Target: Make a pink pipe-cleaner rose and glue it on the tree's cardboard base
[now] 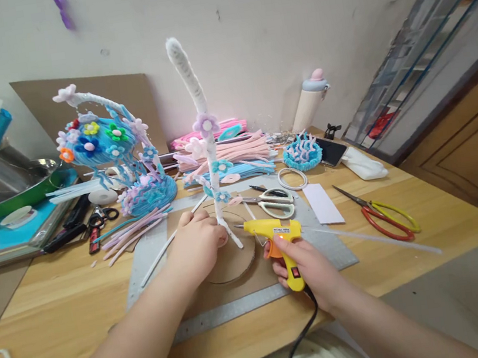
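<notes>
My right hand (pixel 303 259) is wrapped round the grip of a yellow hot glue gun (pixel 273 229), with a clear glue stick (pixel 376 238) poking out of its back. The nozzle points left, close to the foot of a white fuzzy stem (pixel 213 174). My left hand (pixel 198 241) is closed at the base of that stem, its fingertips partly hidden. The stem stands upright, bends left at its top and carries a purple flower (pixel 206 125) and blue ones lower down. Beneath it lies a round cardboard disc (pixel 237 265), one leg of the stem resting across it.
Green-handled scissors (pixel 278 202) and red-and-yellow-handled scissors (pixel 387 218) lie to the right. Bundles of pipe cleaners (pixel 235 150) sit behind the stem. A blue flowered pipe-cleaner piece (pixel 147 195) stands back left. A black cord (pixel 302 330) hangs from the glue gun over the table edge.
</notes>
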